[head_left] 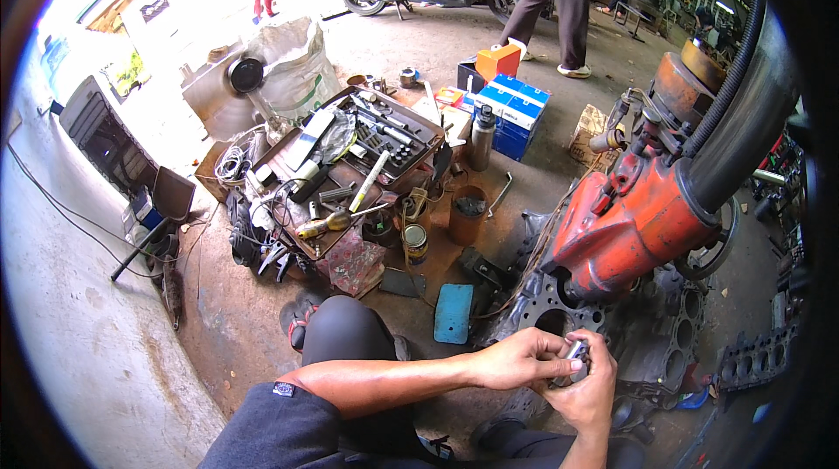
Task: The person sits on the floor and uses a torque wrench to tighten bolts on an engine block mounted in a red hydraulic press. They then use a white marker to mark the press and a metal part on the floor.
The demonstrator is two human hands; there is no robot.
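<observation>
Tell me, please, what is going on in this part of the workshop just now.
A person holds a small, shiny grey metal part between both bare hands: the left hand grips it with thumb and fingers, while the right hand cups it. Just beyond the hands lies a grey metal engine block with round bores, with a large red metal machine over it. Ahead to the left, hand tools lie in a shallow, dark rectangular tray.

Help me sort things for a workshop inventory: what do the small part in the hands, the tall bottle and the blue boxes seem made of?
Small part: probably bare metal; grey with bright glints, partly hidden. Tall bottle: likely metal with a satin finish, judging by its silvery sheen. Blue boxes: apparently printed cardboard, with flat panels and straight edges.
</observation>
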